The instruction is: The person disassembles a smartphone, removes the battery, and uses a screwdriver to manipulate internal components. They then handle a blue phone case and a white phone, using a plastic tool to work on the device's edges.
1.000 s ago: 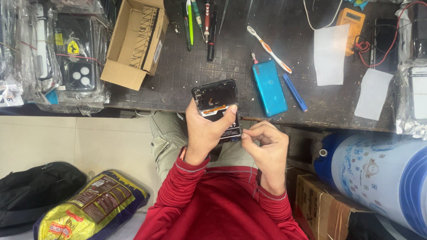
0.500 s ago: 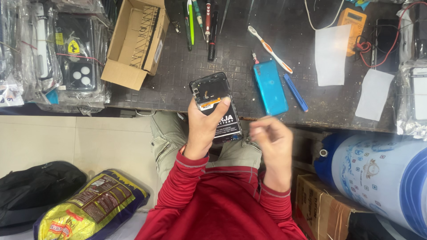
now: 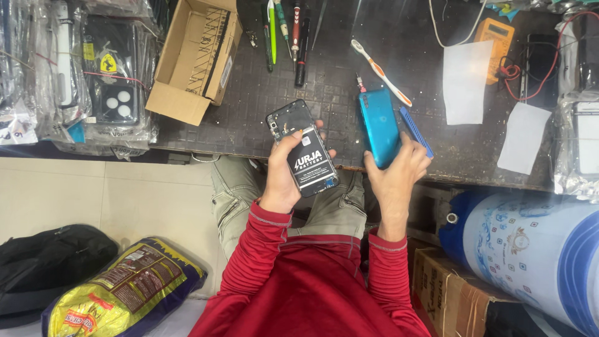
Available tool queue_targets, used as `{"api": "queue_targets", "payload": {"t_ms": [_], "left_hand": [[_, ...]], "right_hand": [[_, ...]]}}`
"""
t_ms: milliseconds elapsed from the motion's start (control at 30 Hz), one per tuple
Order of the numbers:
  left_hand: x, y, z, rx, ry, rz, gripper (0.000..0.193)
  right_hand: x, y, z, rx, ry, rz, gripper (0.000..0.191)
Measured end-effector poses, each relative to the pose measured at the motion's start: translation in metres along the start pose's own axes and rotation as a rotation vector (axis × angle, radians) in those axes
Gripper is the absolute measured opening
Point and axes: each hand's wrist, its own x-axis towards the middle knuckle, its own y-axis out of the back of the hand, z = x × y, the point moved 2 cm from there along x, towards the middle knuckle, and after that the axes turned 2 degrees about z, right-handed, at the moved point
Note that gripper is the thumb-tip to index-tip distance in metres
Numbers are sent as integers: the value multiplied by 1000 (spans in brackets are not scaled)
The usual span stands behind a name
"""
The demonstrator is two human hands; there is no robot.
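My left hand (image 3: 284,171) holds an opened black phone (image 3: 302,147), back cover off, with its black battery showing. It is raised over the near edge of the dark workbench (image 3: 249,118). My right hand (image 3: 394,171) grips the lower end of a teal phone back cover (image 3: 378,125) that lies on the bench to the right. A blue flat tool (image 3: 415,131) lies right beside the teal cover, by my fingers. A white and orange toothbrush (image 3: 380,72) lies just beyond it.
An open cardboard box (image 3: 196,59) stands at the left on the bench, with bagged phone cases (image 3: 93,68) further left. Pens and screwdrivers (image 3: 287,31), white paper sheets (image 3: 467,81), an orange multimeter (image 3: 494,34) lie at the back. A blue-white cylinder (image 3: 530,249), black bag (image 3: 43,262) and yellow sack (image 3: 118,290) sit below.
My right hand left the opened phone and moved right onto the teal back cover. My left hand turned the phone so its battery faces up.
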Motion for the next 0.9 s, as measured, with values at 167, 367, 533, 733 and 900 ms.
{"api": "queue_targets", "payload": {"t_ms": [167,367,533,733,900], "left_hand": [[6,7,-5,34,24,-44,51],[14,14,-16,-8,18,-12,59],[21,20,-28,-60,-54,24,61],[22,15,-36,-19,-51,-44,69],[16,11,-34,-9,1,-80,70]], "right_hand": [[7,0,1,-11,-12,-21,96],[-11,22,-20,545,86,-46,103],[-52,27,-69,538,280,-103,103],[-56,19,-99,321,304,-99,92],[-57,15,-99,299,364,-103,92]]}}
